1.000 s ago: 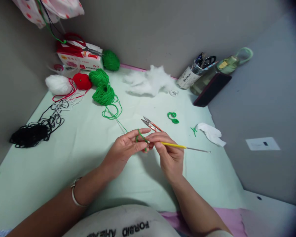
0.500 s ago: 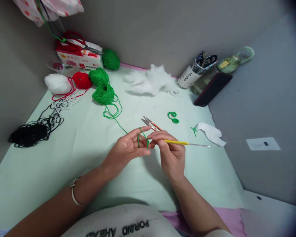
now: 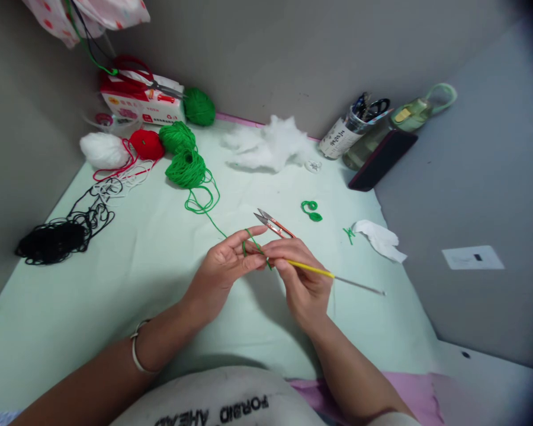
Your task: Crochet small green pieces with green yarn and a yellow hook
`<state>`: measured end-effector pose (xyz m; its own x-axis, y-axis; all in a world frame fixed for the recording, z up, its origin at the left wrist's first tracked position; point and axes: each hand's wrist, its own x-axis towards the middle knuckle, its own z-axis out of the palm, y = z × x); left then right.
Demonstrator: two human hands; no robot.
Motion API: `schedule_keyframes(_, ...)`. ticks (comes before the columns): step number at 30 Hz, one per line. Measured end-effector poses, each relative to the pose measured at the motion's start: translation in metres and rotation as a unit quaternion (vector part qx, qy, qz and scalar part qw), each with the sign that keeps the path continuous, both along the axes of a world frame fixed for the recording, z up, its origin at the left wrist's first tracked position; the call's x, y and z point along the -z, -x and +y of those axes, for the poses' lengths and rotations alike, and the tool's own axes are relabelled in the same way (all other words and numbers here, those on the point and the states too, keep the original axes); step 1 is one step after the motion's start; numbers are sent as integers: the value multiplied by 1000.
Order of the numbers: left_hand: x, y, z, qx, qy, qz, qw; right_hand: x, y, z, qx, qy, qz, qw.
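My right hand grips a crochet hook by its yellow handle; the metal end behind points right and slightly down. My left hand has green yarn wound over its fingers, with thumb and fingertips pinched on the yarn at the working end. The hook's working tip is mostly hidden between the fingertips of both hands. From the left hand the strand runs back to a loose green yarn skein. Just beyond my hands lie thread snips, blades apart. A small green crocheted piece rests farther right.
Black yarn, white yarn and red yarn lie at left. White stuffing sits at the back. A pen cup, a bottle and a phone stand back right. Crumpled tissue lies near the right edge.
The crochet hook has tilted, its rear end swinging downward. My left thumb has come up and closed with the fingertips on the yarn near the hook's tip.
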<state>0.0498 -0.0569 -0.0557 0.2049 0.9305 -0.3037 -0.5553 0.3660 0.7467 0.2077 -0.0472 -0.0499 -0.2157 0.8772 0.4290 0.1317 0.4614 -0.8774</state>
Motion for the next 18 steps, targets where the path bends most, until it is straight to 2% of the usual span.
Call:
schedule_keyframes(3,-4,-4,-3,-31,16,-28,999,7,0,-7,39,-110,-124,985)
schedule_keyframes(5,-7,-5,-5,-29,26,-42,998,11,1,-11,51,-145,-160,975)
schedule_keyframes(10,-8,-2,-3,18,25,-64,997,8,3,-7,70,-96,-71,990)
schedule_keyframes(14,-5,3,1,36,19,-64,997,0,2,4,47,-38,6,998)
schedule_keyframes(16,-3,4,2,29,16,-46,998,0,1,4,32,-38,-6,999)
schedule_keyframes(18,-3,3,1,10,11,-16,1000,3,0,1,35,-73,-75,994)
